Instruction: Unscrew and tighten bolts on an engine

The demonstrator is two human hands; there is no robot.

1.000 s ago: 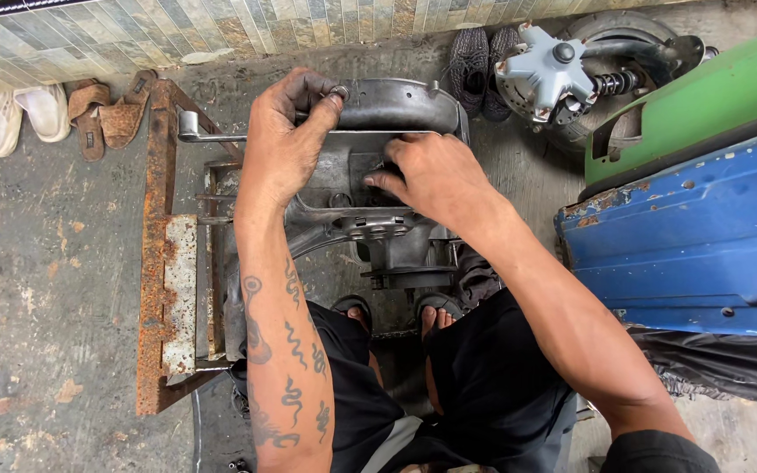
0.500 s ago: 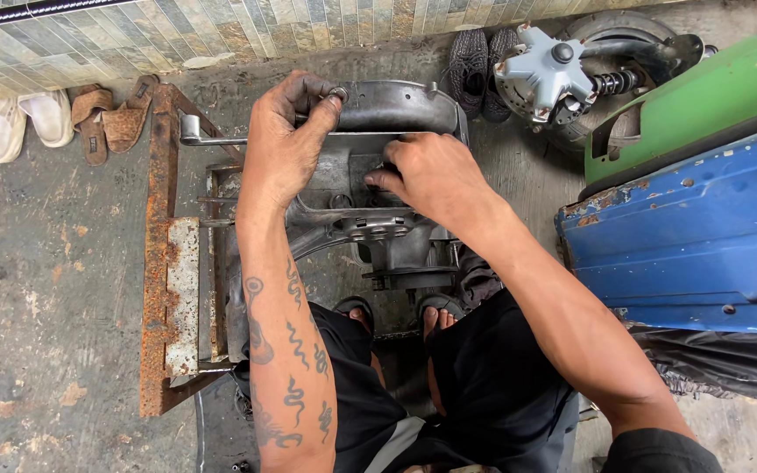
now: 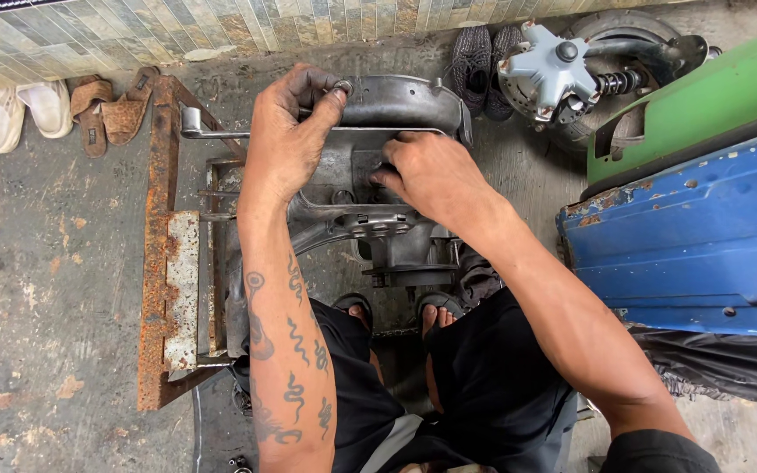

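A grey metal engine casing [image 3: 396,105] rests on a rusty steel frame [image 3: 161,263] in front of me. My left hand [image 3: 286,140] grips the casing's upper edge, fingers curled over a long metal wrench [image 3: 208,130] that sticks out to the left. My right hand [image 3: 431,175] reaches into the casing's hollow middle, fingertips pressed on a part inside; what it holds is hidden. Below the hands a round flange [image 3: 378,223] of the casing shows, with my sandalled feet [image 3: 400,311] underneath.
White shoes [image 3: 10,109] and brown sandals [image 3: 111,105] lie by the tiled wall at the upper left. A grey wheel hub with spring [image 3: 562,70] and black shoes [image 3: 479,57] sit at the top right. Green and blue scooter body panels [image 3: 694,201] crowd the right side.
Both hands stay on the casing; my right hand's fingers have shifted slightly inside the hollow. The view has barely moved.
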